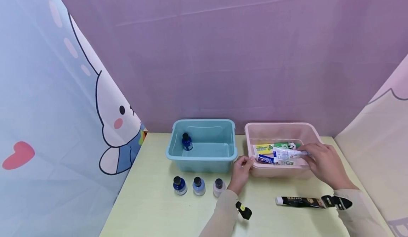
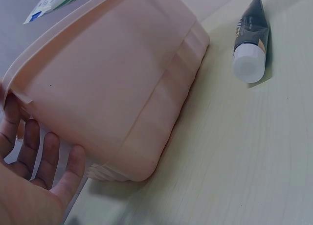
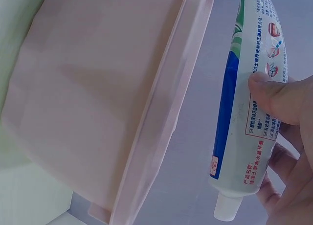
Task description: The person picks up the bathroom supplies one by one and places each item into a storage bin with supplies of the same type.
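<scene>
My right hand [image 1: 328,162] pinches a white toothpaste tube [image 3: 244,117] between thumb and fingers, over the pink bin [image 1: 287,171]. Its white cap and blue-and-green edge show in the right wrist view. With its fingers at the rim, my left hand [image 1: 241,173] holds the bin's front left corner; in the left wrist view the other fingers lie against the outer wall. Inside the bin is a yellow-and-green toothpaste tube [image 1: 264,148]. A blue end marked Crest [image 1: 266,159] shows beside the held tube; whether it belongs to that tube I cannot tell.
A black toothpaste tube [image 1: 299,202] with a white cap lies in front of the pink bin. To the left stands a blue bin [image 1: 200,164] holding a dark blue bottle [image 1: 187,143]. Dark blue [image 1: 180,186], light blue [image 1: 199,187] and pale [image 1: 218,188] bottles stand before it.
</scene>
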`<action>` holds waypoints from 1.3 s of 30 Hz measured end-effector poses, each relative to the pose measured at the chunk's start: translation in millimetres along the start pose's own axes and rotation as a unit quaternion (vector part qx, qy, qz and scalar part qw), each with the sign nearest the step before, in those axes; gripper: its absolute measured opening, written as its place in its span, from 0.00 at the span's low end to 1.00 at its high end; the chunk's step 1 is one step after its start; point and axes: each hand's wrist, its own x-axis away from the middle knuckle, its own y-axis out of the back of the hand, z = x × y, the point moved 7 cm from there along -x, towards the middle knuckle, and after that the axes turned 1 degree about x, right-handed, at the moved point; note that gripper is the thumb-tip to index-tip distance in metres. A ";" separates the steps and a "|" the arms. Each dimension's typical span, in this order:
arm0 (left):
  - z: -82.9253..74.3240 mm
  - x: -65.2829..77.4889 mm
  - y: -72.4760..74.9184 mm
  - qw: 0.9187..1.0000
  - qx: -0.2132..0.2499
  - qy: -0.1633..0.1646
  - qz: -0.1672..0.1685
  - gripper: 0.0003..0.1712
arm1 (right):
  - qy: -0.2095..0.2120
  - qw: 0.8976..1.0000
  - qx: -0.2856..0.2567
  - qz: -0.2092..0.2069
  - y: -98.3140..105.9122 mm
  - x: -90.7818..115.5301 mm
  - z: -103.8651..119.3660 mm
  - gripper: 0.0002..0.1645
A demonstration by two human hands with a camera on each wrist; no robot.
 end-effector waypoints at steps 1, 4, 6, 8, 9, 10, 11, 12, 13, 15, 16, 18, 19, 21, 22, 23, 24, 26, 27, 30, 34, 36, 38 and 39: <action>-0.3 0.2 -0.1 1.000 -0.002 0.000 0.000 0.17 | -0.001 1.000 0.000 0.002 -0.4 -0.6 -0.5 0.20; -0.7 0.5 -0.4 1.000 -0.004 0.005 -0.002 0.17 | -0.001 1.000 0.003 0.008 -1.6 -2.7 -1.8 0.20; -0.2 0.4 -0.2 1.000 -0.004 0.007 -0.002 0.16 | 0.001 1.000 0.004 0.009 -1.9 -4.6 -2.6 0.20; 0.4 0.2 -0.2 1.000 -0.003 0.009 -0.003 0.16 | 0.007 1.000 0.005 0.007 -1.8 -7.1 -3.4 0.20; 0.3 0.1 -0.4 1.000 -0.002 0.007 -0.002 0.15 | 0.010 1.000 0.006 0.006 -1.8 -8.4 -3.7 0.20; 0.5 0.0 -0.4 1.000 -0.001 0.004 -0.001 0.15 | 0.012 1.000 0.007 0.005 -1.9 -9.4 -4.2 0.20; 0.7 0.0 -0.4 1.000 -0.001 0.002 0.000 0.15 | 0.013 1.000 0.007 0.004 -2.0 -10.2 -4.8 0.20; 0.6 -0.2 -0.6 1.000 -0.001 -0.001 0.001 0.14 | 0.014 1.000 0.007 0.004 -2.3 -11.1 -5.3 0.20; 0.7 -0.2 -0.6 1.000 -0.002 -0.002 0.002 0.14 | 0.014 1.000 0.008 0.005 -2.8 -11.7 -5.8 0.20; 0.2 -0.1 -0.7 1.000 -0.002 -0.004 0.003 0.14 | 0.013 1.000 0.010 0.008 -4.1 -12.7 -6.9 0.20; 0.0 0.2 -0.5 1.000 -0.002 -0.002 0.002 0.13 | 0.012 1.000 0.012 0.010 -4.8 -13.2 -7.6 0.20; -0.2 0.3 -0.4 1.000 -0.004 0.001 -0.001 0.13 | 0.010 1.000 0.014 0.014 -6.5 -13.8 -8.7 0.20; -0.3 0.4 -0.3 1.000 -0.004 0.004 -0.002 0.13 | 0.010 1.000 0.014 0.015 -7.3 -14.1 -9.2 0.20; 0.2 0.5 -0.3 1.000 -0.005 0.007 -0.003 0.13 | 0.008 1.000 0.017 0.019 -8.7 -15.1 -10.2 0.20; 0.5 0.4 -0.3 1.000 -0.005 0.008 -0.003 0.14 | 0.008 1.000 0.018 0.020 -9.2 -15.8 -10.7 0.20; 1.0 0.3 -0.4 1.000 -0.005 0.010 -0.004 0.15 | 0.009 1.000 0.017 0.020 -9.5 -16.6 -10.8 0.20; 1.1 0.2 -0.3 1.000 -0.005 0.010 -0.004 0.15 | 0.010 1.000 0.018 0.020 -9.8 -17.6 -11.2 0.20; 1.2 0.5 -0.5 1.000 -0.004 0.011 -0.004 0.17 | 0.015 1.000 0.018 0.017 -9.5 -19.5 -11.6 0.20; 1.0 0.6 -0.5 1.000 -0.004 0.011 -0.004 0.17 | 0.018 1.000 0.018 0.016 -9.2 -20.5 -11.7 0.20; 0.3 1.0 -0.7 1.000 -0.006 0.009 -0.005 0.18 | 0.025 0.999 0.019 0.016 -9.9 -22.6 -13.1 0.20; 0.7 1.0 -0.7 1.000 -0.009 0.009 -0.005 0.19 | 0.030 0.999 0.025 0.026 -12.3 -26.7 -15.9 0.19; 0.8 0.9 -0.4 1.000 -0.010 0.009 -0.005 0.18 | 0.037 0.998 0.028 0.029 -13.0 -30.2 -16.7 0.18; 0.8 0.7 -0.2 1.000 -0.010 0.009 -0.006 0.16 | 0.045 0.998 0.031 0.033 -14.0 -34.0 -17.4 0.18; 0.8 0.8 -0.1 1.000 -0.010 0.008 -0.006 0.15 | 0.049 0.998 0.031 0.035 -14.3 -35.9 -17.5 0.18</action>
